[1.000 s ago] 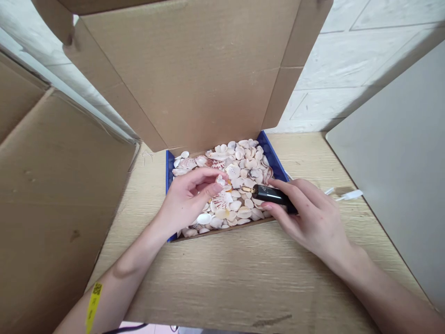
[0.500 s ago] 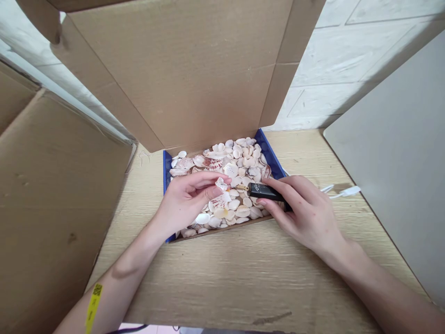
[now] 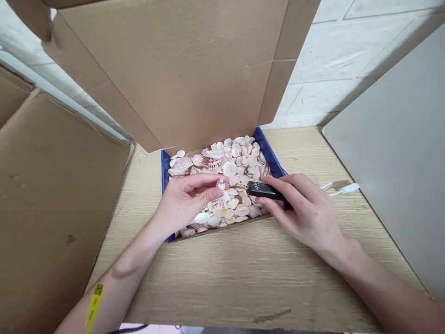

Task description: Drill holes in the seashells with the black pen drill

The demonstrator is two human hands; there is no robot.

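A small shell (image 3: 220, 185) is pinched between the thumb and fingers of my left hand (image 3: 186, 199). Wrapped round a black pen-shaped rotary tool (image 3: 262, 189) with a brass-coloured chuck is my right hand (image 3: 309, 215). The tool's thin tip points left at the shell; whether it touches cannot be made out. Below both hands, many loose shells (image 3: 243, 160), white, cream and reddish-striped, fill a shallow box with blue sides (image 3: 268, 150). My left fingers cover part of the held shell.
A tall cardboard panel (image 3: 181, 69) rises behind the box. Another cardboard piece (image 3: 59, 199) stands at left, and a pale grey board (image 3: 392, 153) leans at right. A white cable (image 3: 347, 189) lies on the wooden table (image 3: 215, 278) beyond my right hand.
The held shell has turned slightly in my left fingers, showing a more orange-brown side. Both hands stay nearly in place, and the whole view has shifted a little.
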